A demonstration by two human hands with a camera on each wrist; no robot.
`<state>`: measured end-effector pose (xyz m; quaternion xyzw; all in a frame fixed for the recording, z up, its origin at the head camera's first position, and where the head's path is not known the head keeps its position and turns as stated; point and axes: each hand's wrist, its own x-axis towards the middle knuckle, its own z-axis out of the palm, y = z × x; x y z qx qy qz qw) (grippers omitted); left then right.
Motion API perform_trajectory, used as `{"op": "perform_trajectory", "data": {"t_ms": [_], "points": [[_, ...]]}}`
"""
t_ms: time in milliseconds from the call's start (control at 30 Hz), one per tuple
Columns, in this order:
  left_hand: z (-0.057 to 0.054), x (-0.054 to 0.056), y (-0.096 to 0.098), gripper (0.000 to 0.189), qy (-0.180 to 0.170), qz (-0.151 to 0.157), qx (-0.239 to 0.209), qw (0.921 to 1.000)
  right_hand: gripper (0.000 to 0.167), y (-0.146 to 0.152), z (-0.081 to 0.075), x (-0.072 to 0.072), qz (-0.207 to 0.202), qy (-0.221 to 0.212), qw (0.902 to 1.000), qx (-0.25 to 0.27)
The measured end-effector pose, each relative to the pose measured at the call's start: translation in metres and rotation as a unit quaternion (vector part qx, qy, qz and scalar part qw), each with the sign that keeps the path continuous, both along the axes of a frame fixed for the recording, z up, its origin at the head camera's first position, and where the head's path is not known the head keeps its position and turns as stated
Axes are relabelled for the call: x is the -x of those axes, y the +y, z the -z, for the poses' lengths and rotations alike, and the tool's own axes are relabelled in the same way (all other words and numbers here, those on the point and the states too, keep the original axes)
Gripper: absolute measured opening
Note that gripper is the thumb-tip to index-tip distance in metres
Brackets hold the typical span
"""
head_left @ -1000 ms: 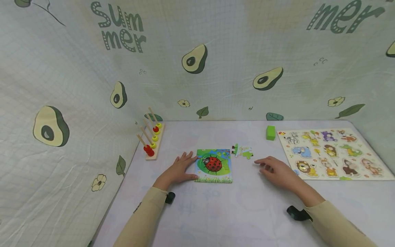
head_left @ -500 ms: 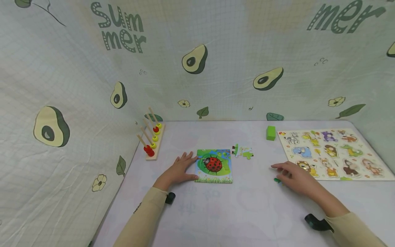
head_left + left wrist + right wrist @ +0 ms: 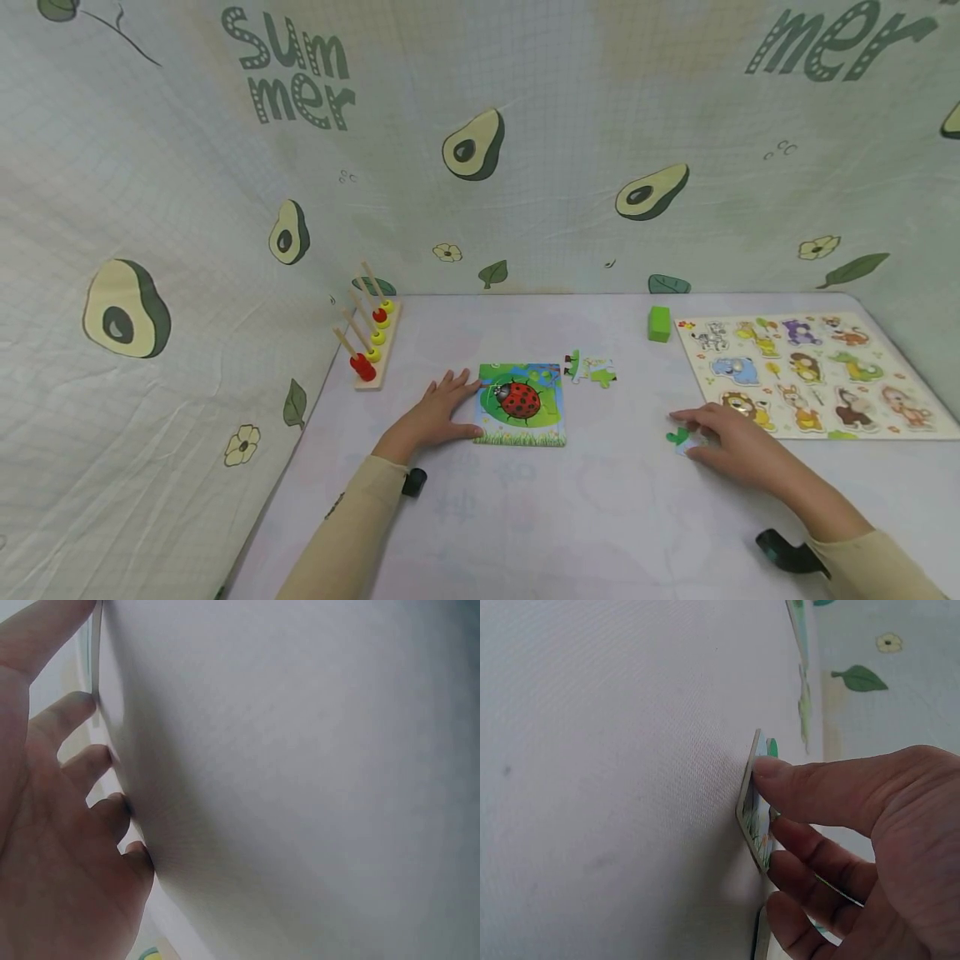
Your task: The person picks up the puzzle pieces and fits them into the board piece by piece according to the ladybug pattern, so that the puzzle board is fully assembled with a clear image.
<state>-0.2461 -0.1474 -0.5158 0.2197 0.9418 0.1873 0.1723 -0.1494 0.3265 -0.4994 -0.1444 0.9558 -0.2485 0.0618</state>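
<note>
My left hand (image 3: 432,417) lies spread at the left edge of a square ladybug puzzle (image 3: 520,405), thumb and index fingertip right at its edge. In the left wrist view the left fingers (image 3: 73,712) are extended, their tips at the white tabletop. My right hand (image 3: 738,440) is over the table to the right of the puzzle, holding a small green and pale jigsaw piece (image 3: 679,438) between thumb and fingers. In the right wrist view the thumb presses on the jigsaw piece (image 3: 759,806), with the other fingertips along its far edge.
Two loose jigsaw pieces (image 3: 590,368) lie by the puzzle's upper right corner. A green block (image 3: 659,323) stands farther back. An animal puzzle board (image 3: 813,375) lies at the right. A wooden peg stand with red and yellow beads (image 3: 380,358) sits back left, near the avocado-print cloth (image 3: 555,233).
My right hand has moved right and nearer the body, away from the two loose pieces, and has come to the small jigsaw piece, now in sight. The left hand stays in place.
</note>
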Motion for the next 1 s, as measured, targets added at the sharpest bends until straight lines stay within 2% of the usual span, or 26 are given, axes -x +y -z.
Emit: {"op": "perform_trajectory", "data": {"t_ms": [433, 1000], "points": [[0.0012, 0.0004, -0.0005, 0.088, 0.002, 0.002, 0.002, 1.0000, 0.035, 0.0005, -0.0002, 0.0016, -0.010, -0.006, 0.9999, 0.007], [-0.0018, -0.0009, 0.0002, 0.088, -0.002, -0.001, -0.001, 1.0000, 0.030, 0.0033, -0.0035, 0.0056, 0.008, -0.033, 0.9991, 0.024]]}}
